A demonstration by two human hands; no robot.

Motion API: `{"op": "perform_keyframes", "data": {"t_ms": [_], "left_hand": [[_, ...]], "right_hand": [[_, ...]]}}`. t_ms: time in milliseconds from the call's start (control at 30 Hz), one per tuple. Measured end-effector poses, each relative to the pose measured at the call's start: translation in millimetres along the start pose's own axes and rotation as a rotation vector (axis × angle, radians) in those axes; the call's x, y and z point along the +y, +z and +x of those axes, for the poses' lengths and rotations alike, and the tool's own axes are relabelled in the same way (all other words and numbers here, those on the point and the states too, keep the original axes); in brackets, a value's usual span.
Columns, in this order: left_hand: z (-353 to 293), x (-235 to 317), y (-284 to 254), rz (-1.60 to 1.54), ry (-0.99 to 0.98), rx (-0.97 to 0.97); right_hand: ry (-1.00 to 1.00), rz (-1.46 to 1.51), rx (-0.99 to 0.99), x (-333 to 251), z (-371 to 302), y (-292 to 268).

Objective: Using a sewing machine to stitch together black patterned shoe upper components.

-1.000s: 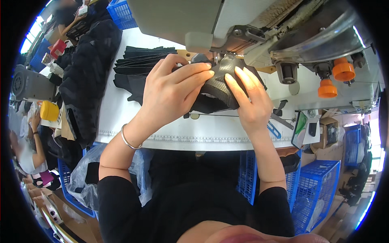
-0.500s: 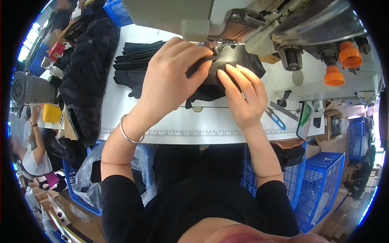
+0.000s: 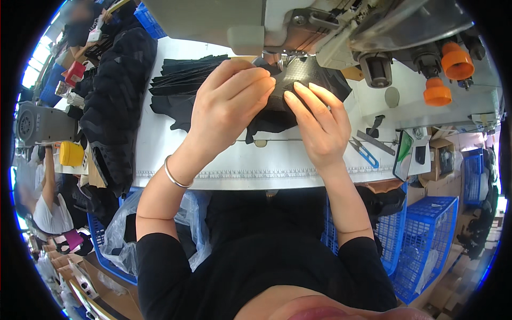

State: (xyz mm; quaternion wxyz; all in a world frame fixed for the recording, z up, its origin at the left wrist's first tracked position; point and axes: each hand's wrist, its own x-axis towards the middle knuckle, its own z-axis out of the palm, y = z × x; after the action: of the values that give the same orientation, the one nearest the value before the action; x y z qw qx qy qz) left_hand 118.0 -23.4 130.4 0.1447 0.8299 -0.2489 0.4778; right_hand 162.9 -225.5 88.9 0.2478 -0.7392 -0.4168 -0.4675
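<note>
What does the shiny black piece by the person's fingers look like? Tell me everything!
The black piece looks bendy, perhaps leather-like. Light makes a greyish, finely textured patch shine near its middle; its outer parts look darker, with an uneven outline. It lies over the white table, partly beneath the sewing machine. The right hand has fingertips on its near part. The left hand is at its left side, hiding some of it; I can't tell whether it grips.

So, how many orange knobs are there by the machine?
2: one orange knob at the upper right, and a second orange knob just below and left of it. Others may be hidden.
</note>
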Motion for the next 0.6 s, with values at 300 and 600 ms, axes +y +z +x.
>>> {"op": "perform_keyframes", "data": {"t_ms": [300, 600], "left_hand": [[-5.9, 3.2, 5.1, 0.050, 0.025, 0.027], [-8.2, 8.1, 12.6, 0.062, -0.036, 0.084]], "right_hand": [[-0.020, 0.014, -0.021, 6.0, 0.5, -2.2], [-0.043, 0.006, -0.024, 12.3, 5.0, -1.9]]}}
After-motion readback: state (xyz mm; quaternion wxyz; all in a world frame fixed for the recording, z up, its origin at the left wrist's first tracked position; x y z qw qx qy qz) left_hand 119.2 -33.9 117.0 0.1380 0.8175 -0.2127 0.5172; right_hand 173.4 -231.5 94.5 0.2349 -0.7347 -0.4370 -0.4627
